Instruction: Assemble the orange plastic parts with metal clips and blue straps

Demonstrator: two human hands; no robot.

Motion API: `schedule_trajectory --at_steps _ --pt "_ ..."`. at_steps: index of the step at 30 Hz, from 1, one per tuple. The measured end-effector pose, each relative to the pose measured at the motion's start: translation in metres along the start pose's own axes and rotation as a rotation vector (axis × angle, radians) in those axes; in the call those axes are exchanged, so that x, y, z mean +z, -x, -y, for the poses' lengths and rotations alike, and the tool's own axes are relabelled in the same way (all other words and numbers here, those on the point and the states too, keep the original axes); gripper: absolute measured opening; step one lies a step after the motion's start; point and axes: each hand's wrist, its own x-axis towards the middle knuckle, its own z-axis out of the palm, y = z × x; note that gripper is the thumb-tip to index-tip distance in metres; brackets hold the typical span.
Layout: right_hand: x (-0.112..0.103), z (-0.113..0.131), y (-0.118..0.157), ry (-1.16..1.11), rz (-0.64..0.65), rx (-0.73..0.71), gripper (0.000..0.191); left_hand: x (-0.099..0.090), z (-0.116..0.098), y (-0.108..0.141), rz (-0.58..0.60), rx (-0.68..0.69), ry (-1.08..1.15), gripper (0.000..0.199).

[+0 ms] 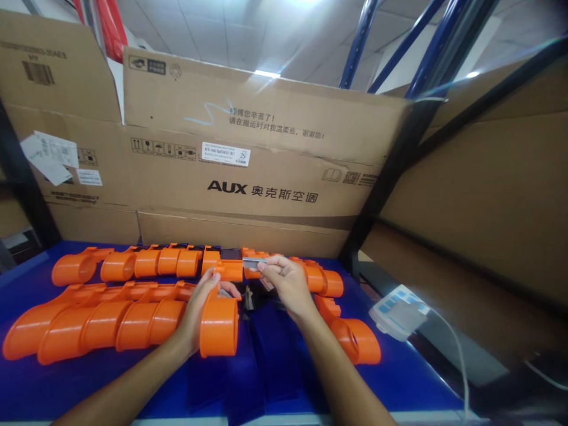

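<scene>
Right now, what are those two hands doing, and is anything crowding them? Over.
Left hand holding orange part. Right hand pinching grey strip beside that part's upper end. Other orange parts close by on both sides.

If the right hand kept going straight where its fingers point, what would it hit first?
Probably the orange part in the left hand, just past the grey strip the right hand pinches, though depth is unclear.
</scene>
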Motion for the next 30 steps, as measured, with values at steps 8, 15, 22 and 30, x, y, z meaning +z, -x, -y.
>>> schedule_trajectory --at_steps 8,15,22,30 --pt "-0.001 0.002 0.003 0.023 0.02 -0.013 0.034 0.003 -0.003 0.005 0.037 -0.041 0.031 0.046" --pt "0.006 -0.003 0.006 0.387 -0.074 -0.251 0.025 0.007 0.002 0.006 0.015 0.114 -0.058 0.047" --pt "0.011 0.0 0.016 0.824 -0.08 -0.469 0.025 0.006 0.004 0.006 0.05 0.126 -0.074 0.044" --pt "0.011 0.01 0.022 1.01 0.141 -0.497 0.026 0.007 0.002 0.006 0.088 0.121 -0.157 0.041"
